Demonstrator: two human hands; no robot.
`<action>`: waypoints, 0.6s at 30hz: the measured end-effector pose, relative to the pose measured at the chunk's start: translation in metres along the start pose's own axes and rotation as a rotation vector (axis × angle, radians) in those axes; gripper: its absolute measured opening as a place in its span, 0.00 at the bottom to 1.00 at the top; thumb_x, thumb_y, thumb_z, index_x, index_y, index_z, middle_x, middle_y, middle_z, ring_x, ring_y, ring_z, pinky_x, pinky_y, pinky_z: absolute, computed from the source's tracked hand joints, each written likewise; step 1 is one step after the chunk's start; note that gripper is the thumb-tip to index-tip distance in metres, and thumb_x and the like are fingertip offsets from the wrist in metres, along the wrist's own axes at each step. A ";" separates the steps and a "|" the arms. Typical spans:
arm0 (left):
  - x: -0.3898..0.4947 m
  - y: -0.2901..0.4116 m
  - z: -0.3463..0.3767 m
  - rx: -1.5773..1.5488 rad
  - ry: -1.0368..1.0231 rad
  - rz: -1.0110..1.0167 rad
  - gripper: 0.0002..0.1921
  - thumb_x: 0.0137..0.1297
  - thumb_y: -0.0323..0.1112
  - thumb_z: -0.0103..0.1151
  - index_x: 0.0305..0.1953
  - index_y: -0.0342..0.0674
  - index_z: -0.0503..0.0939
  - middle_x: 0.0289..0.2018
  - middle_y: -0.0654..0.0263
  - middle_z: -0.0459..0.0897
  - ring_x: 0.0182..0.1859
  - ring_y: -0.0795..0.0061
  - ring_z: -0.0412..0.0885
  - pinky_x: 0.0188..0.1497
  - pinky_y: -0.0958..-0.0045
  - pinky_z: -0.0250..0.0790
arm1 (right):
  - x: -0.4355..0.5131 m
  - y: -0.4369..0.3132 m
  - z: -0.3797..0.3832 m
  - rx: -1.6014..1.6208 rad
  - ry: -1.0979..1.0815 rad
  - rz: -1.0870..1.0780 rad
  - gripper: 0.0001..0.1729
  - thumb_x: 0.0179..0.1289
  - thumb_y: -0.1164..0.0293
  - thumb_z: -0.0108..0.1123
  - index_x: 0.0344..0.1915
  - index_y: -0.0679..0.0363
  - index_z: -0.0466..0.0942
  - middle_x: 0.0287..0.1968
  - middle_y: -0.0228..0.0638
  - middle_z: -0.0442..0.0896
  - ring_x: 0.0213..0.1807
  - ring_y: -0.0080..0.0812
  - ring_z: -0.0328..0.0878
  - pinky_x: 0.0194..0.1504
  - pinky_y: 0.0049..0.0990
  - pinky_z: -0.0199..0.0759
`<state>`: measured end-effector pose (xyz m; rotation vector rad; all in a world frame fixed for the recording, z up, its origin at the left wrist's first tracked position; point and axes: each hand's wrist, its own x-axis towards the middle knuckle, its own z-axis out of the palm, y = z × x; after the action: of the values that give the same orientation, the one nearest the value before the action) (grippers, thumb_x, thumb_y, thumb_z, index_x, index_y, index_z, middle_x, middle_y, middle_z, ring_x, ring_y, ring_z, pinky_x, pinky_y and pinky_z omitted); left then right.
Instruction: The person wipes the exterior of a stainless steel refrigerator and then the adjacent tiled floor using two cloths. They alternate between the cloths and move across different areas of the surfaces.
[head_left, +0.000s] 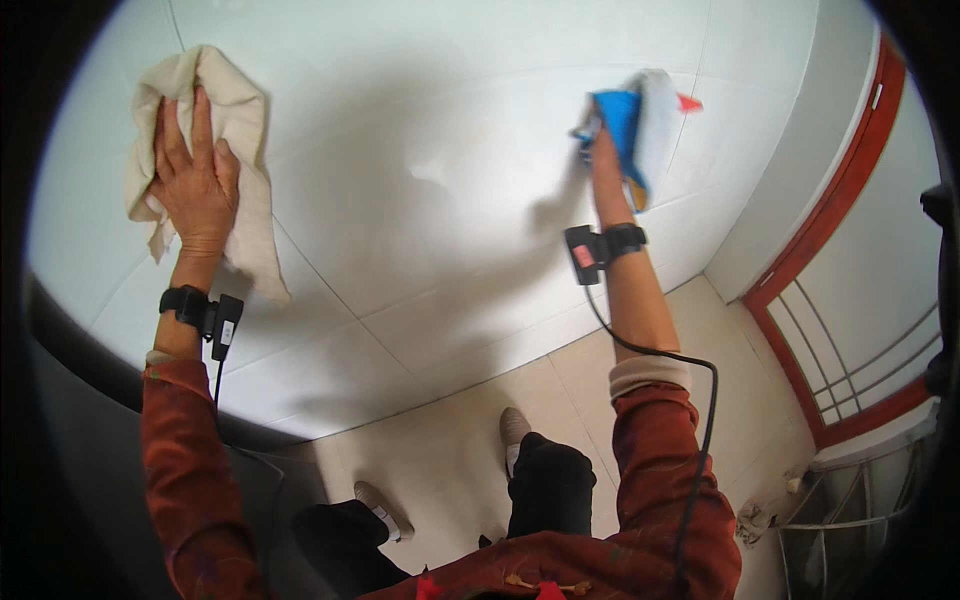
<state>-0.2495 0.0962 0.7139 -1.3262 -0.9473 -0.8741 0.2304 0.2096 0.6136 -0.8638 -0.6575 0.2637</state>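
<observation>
On the left, my left hand (196, 187) presses a cream cloth (251, 210) against the white tiled wall (360, 247). The cloth spreads around the fingers, and one corner hangs below the wrist. Farther right, my right hand (606, 161) holds a blue and grey cloth (621, 116) at the wall. Motion blurs this cloth, and it hides most of the fingers. A small red piece (689, 103) sticks out at its right side. My arms are stretched apart, roughly level with each other.
Cables run from a black device (225, 327) on my left wrist and another (585, 255) on my right. A red-framed door (766, 300) stands right. A dark surface (75, 397) lies lower left, a metal-framed object (844, 525) lower right. My feet are on beige floor tiles (442, 450).
</observation>
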 end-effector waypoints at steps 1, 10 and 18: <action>0.000 0.000 -0.001 0.014 -0.002 -0.010 0.29 0.74 0.41 0.47 0.75 0.57 0.63 0.76 0.58 0.56 0.74 0.56 0.58 0.73 0.55 0.51 | -0.016 -0.012 0.025 -0.084 0.000 -0.182 0.23 0.65 0.54 0.60 0.56 0.46 0.67 0.52 0.37 0.59 0.50 0.36 0.48 0.47 0.42 0.46; 0.000 -0.003 -0.002 0.045 -0.007 -0.041 0.34 0.64 0.40 0.55 0.73 0.57 0.65 0.74 0.58 0.61 0.70 0.58 0.67 0.66 0.57 0.64 | -0.095 -0.114 0.090 -0.487 -0.715 -1.300 0.32 0.47 0.66 0.72 0.57 0.41 0.80 0.79 0.39 0.56 0.79 0.55 0.47 0.74 0.58 0.44; 0.003 -0.003 -0.009 0.031 -0.016 -0.058 0.35 0.61 0.41 0.58 0.72 0.58 0.67 0.75 0.58 0.59 0.62 0.65 0.76 0.49 0.64 0.76 | 0.088 -0.097 0.066 0.015 -0.381 -0.549 0.28 0.69 0.69 0.53 0.68 0.64 0.68 0.71 0.53 0.66 0.73 0.55 0.61 0.74 0.42 0.54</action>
<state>-0.2504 0.0873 0.7173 -1.2865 -1.0127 -0.8904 0.2527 0.2300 0.7568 -0.5910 -1.2163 -0.0684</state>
